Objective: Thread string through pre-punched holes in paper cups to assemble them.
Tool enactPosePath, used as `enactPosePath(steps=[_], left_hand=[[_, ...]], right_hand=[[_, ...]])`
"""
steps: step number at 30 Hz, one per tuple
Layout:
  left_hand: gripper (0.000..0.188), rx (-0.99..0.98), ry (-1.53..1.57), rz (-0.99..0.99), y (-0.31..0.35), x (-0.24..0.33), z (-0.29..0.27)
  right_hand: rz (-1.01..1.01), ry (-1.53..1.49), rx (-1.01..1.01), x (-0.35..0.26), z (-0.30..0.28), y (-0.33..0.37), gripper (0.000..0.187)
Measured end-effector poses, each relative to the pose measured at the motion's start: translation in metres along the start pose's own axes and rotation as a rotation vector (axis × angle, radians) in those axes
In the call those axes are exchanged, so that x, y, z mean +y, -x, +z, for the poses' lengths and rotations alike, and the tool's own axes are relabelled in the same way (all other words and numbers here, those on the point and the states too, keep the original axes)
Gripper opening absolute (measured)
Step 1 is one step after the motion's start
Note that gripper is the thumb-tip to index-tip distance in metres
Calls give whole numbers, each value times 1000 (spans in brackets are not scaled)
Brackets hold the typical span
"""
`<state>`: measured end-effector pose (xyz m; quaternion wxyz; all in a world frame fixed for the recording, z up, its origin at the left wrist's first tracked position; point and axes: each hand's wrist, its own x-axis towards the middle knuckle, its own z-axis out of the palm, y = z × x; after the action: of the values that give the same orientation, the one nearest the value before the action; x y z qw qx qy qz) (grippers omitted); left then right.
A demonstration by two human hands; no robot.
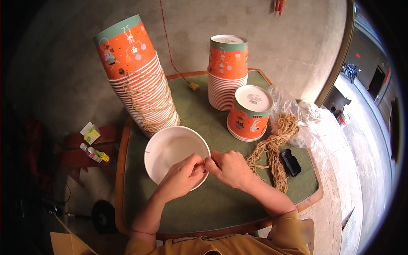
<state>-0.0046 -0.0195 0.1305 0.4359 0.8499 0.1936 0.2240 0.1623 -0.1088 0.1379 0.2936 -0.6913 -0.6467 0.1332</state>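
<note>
A white-lined paper bucket [168,146] stands mouth up in front of me, with a short brown bit showing at its left rim. Inside its right edge, my left hand [186,173] is closed with its fingers curled. My right hand [230,168] meets it from outside that rim, thumb and fingers pinched together. What lies between the fingertips is hidden. Behind the bucket leans a tall nested stack of orange paper buckets [135,55], strands of twine draped down its side. To the right of my hands lies a tan twine bundle [274,148].
A shorter stack of upside-down buckets [228,63] and a low upturned one [250,112] stand farther back on the green table [187,214]. Clear plastic [308,121] and a black tray [290,163] lie at right. A cord with a yellow plug [194,86] hangs along the wall.
</note>
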Motion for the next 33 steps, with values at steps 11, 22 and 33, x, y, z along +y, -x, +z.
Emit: enactPosePath(steps=[11,22,33], left_hand=[[12,80,-242,-42,-12,-39,18],[4,374,251,-91,-12,-112,86],[6,242,426,-104,-16,-117,69]], right_hand=[[222,-411,-246,42,39,-21,33],[253,-398,-396,89,60,-33,38],[58,-196,-409,92,59,-30,42]])
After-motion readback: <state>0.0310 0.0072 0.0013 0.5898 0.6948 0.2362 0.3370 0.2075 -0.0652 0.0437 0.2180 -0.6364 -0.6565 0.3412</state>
